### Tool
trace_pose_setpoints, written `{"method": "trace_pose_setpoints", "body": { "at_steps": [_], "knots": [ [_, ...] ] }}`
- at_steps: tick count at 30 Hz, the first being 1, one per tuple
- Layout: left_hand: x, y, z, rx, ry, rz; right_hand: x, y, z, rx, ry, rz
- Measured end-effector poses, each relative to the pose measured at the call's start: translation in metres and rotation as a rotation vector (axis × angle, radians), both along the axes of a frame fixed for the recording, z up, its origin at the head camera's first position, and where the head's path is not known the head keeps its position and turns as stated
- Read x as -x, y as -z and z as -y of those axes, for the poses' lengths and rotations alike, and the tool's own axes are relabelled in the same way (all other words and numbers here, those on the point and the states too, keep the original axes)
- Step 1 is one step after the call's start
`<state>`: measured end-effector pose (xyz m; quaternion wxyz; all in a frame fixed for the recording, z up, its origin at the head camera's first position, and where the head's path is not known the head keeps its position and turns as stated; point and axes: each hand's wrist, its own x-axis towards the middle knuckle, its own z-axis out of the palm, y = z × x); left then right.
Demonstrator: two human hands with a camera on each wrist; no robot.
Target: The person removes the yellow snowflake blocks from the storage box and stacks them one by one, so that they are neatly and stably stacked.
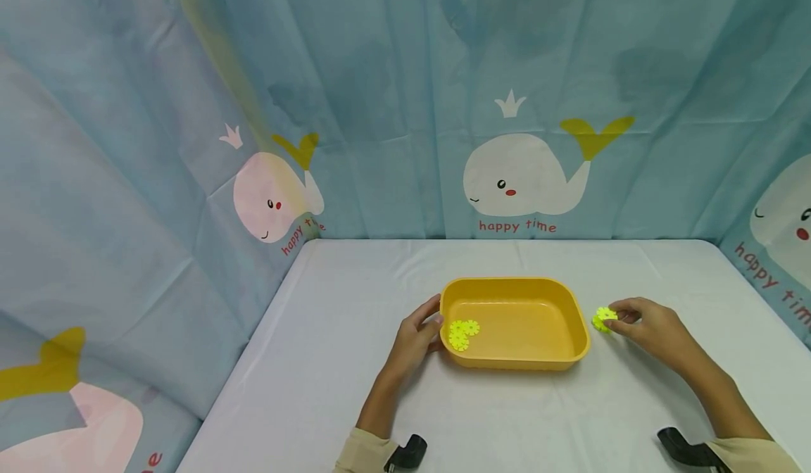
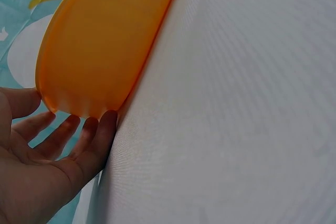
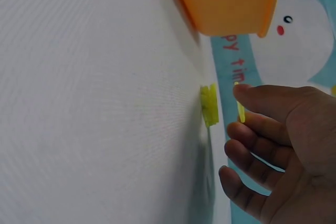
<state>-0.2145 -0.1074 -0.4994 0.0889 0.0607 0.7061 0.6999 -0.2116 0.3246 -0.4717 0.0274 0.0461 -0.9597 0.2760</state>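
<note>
Much light-blue fabric backdrop [image 1: 380, 65], printed with white whales [image 1: 519, 174], walls in the white cloth-covered table [image 1: 507, 424]. On that surface rests an orange-yellow, rounded-rectangular plastic tray [image 1: 519, 325], its long axis running left to right between the 2 hands. The left hand [image 1: 410, 339] holds its left end, thumb at the rim, fingers against the outer wall. The right hand [image 1: 655, 329], just beyond the opposite end, pinches 1 neon-yellow, flower-shaped plastic piece [image 3: 241, 109] between thumb and index finger; the tray lies to its left across a short gap. Matching loose pieces [image 3: 209, 105] sit below that pinch, and a small flower cluster [image 1: 462, 333] lies inside the tray's left end.
</note>
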Motion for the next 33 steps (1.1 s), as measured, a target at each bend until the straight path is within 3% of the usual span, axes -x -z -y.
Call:
{"method": "trace_pose_setpoints", "body": {
  "at_steps": [33],
  "knots": [
    [-0.002, -0.001, 0.002, -0.03, 0.027, -0.005, 0.009, 0.013, -0.003, 0.008, -0.03, 0.075]
  ]
}}
